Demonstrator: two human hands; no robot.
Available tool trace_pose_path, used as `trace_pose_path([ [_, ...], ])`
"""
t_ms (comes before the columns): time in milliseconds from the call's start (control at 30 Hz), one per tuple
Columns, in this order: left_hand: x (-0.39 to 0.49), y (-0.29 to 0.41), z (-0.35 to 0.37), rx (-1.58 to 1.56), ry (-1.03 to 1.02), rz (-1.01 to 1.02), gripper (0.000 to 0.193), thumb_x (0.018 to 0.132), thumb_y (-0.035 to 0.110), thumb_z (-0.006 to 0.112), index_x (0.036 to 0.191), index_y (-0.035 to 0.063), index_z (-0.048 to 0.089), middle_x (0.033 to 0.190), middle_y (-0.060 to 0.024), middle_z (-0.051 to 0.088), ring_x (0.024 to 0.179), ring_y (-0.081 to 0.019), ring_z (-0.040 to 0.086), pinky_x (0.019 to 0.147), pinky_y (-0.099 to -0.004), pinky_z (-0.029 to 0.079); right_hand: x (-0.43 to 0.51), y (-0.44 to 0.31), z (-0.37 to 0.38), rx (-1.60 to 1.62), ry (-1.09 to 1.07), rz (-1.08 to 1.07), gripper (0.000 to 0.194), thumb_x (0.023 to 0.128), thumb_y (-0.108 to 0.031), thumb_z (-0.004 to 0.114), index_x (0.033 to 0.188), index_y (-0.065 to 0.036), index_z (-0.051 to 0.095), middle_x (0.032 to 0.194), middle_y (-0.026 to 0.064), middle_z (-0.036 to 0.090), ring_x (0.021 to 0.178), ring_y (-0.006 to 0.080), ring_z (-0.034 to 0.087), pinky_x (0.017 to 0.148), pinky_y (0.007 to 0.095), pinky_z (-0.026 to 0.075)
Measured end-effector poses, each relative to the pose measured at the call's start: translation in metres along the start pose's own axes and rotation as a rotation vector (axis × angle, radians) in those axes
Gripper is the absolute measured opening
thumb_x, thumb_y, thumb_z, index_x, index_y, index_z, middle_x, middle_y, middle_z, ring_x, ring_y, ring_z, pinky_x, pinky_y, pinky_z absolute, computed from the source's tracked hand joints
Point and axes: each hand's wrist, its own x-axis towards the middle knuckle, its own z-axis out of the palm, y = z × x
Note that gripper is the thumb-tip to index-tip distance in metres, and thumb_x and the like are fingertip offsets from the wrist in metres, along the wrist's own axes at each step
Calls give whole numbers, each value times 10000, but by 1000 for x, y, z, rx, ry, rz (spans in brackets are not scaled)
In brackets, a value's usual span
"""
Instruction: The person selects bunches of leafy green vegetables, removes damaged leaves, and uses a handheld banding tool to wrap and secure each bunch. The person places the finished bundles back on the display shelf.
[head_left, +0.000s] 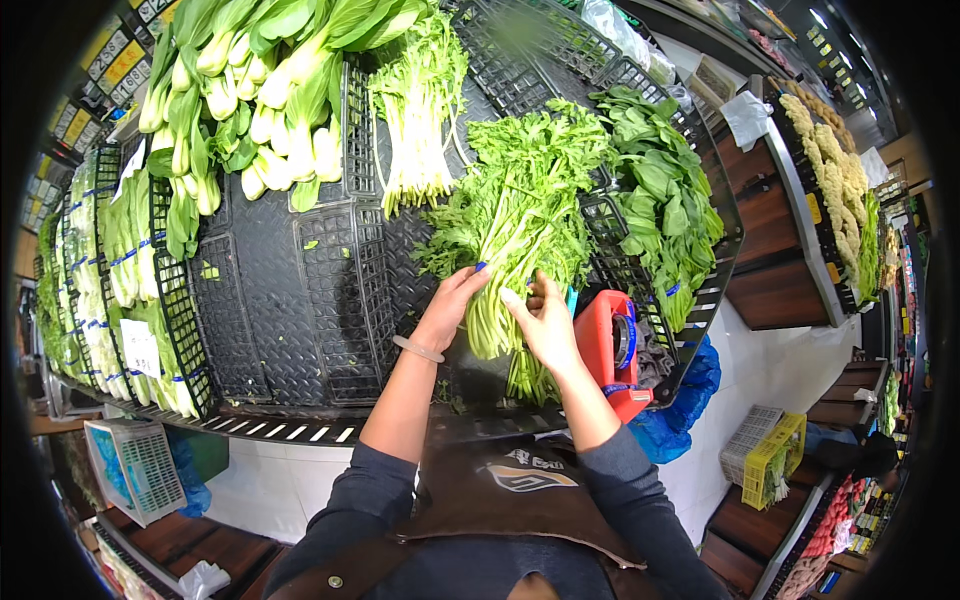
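A bunch of leafy greens (517, 217) with jagged leaves and slim pale stems lies before me, stem ends towards my body. My left hand (452, 304) grips its left side, and a bit of blue tape shows at my fingertips. On the right side, my right hand (546, 321) holds the same stems, thumb across the front and fingers curled. More green stems (531, 379) lie beneath, partly hidden. Just right of my right hand stands a red tape dispenser (600, 341) with blue tape.
Bok choy (277, 112) is heaped in a black crate at upper left. Beside it stands a bundle of thin-stemmed greens (420, 120). Dark leafy greens (660, 195) fill the right side. Black plastic crates (341, 300) rest on the ridged display surface (277, 315). A slotted rim (285, 429) edges it.
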Motion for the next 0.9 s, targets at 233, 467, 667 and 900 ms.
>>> trace_pose_path([
  [233, -6, -5, 7, -68, -32, -24, 637, 1023, 585, 384, 1254, 37, 613, 1188, -26, 651, 1115, -131, 575, 958, -301, 430, 20, 10, 17, 30, 62, 82, 878, 820, -446, 801, 1378, 121, 429, 1221, 222, 596, 1061, 241, 602, 923, 338, 489],
  [467, -13, -12, 19, 357, -51, 160, 779, 1031, 628, 223, 1285, 16, 632, 1322, -80, 561, 1241, -209, 475, 1092, -349, 317, 5, -1, -5, -203, 80, -112, 778, 754, -231, 848, 1348, 59, 436, 1133, 205, 666, 1040, 268, 662, 916, 359, 509],
  [667, -1, -29, 32, 415, 66, 262, 297, 1028, 240, 545, 1168, 19, 686, 1179, -64, 572, 1098, -166, 567, 967, -298, 438, 7, 7, -21, -295, 251, -115, 571, 740, -126, 794, 1223, 81, 568, 1061, 160, 656, 981, 291, 647, 912, 365, 502],
  [900, 7, -58, 48, 372, 164, 434, 477, 847, 34, 746, 1244, 20, 482, 1160, -121, 569, 1006, -205, 607, 853, -327, 530, 0, -13, -36, -565, 176, -74, 591, 732, -233, 812, 1207, 46, 597, 1183, 243, 620, 1075, 390, 625, 918, 425, 508],
])
